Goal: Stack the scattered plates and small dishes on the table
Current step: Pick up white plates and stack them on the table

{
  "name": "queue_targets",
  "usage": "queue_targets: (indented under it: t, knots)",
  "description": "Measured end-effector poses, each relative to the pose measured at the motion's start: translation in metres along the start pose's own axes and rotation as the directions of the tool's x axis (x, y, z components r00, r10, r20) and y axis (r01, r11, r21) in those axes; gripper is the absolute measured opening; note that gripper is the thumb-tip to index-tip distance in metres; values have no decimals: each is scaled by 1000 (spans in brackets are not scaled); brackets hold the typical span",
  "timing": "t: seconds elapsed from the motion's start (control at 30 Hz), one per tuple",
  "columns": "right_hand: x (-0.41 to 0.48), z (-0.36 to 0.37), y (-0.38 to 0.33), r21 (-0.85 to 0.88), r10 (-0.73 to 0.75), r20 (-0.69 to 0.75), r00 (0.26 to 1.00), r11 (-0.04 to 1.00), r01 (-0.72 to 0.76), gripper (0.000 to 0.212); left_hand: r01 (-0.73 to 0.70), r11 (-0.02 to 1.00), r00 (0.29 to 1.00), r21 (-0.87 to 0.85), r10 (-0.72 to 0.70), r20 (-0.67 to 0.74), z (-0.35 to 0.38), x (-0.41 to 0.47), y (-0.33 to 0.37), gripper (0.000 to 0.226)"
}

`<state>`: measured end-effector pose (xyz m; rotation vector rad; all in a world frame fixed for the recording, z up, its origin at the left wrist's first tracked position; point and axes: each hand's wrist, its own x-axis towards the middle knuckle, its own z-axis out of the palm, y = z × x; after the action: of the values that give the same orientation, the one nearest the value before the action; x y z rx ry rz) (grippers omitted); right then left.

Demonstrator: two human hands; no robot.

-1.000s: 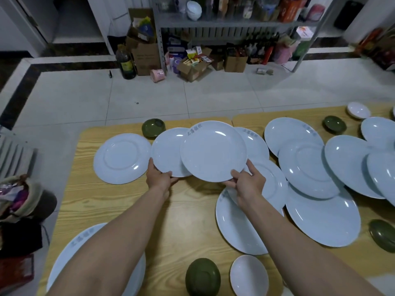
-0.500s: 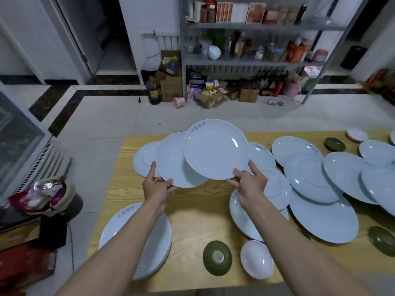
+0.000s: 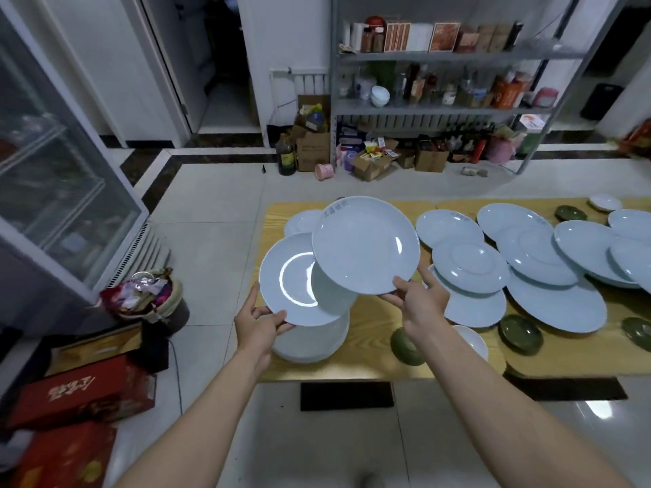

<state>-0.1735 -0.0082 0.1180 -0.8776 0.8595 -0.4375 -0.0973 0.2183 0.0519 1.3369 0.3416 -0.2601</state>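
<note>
Head view, left to right: the left hand (image 3: 259, 325) pinches the near rim of the left plate (image 3: 281, 276), thumb on top and fingers curled under, and holds it in the air over the near-left corner of the desk (image 3: 373, 361). Directly below that plate sits a stack of white plates (image 3: 310, 346), partly hidden by it (how many it holds I cannot tell). Next along, the right hand (image 3: 419, 304) pinches the near rim of the right plate (image 3: 364, 244) the same way, thumb above and fingers beneath. This plate is held higher and tilted with its face toward the camera, and its left edge overlaps above the left plate. Whether the two plates touch I cannot tell.

The coming move turns, as I judge it, on one relation. The stack lies just under the left plate, so the left hand is the nearer one and needs only to lower. The right plate sits up and to the right of the stack and would have to travel left and down. A round plate has no long axis, so only levelling counts.

Further right, scattered plates (image 3: 470, 265) overlap across the desk toward its right edge. Green small dishes (image 3: 520, 334) and a white small bowl (image 3: 475, 343) lie along the near edge.
</note>
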Motion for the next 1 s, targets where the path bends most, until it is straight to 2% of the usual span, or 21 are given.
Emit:
queue_targets:
  t: [0.27, 0.57, 0.8, 1.0]
  knots:
    - [-19, -16, 26, -58, 33, -7, 999, 998, -33, 70, 63, 994, 994, 86, -55, -97, -41, -5, -43, 88]
    - [-13, -34, 46, -128, 85, -57, 995, 988, -91, 69, 148, 974, 983, 169, -127, -130, -45, 20, -62, 81]
    - [-1, -30, 71, -192, 127, -104, 986, 971, -145, 69, 113, 961, 984, 251, -73, -161, -36, 35, -65, 68]
    - [2, -11, 88, -262, 192, -72, 979, 943, -204, 69, 94, 917, 987, 388, -36, -156, -39, 39, -64, 60]
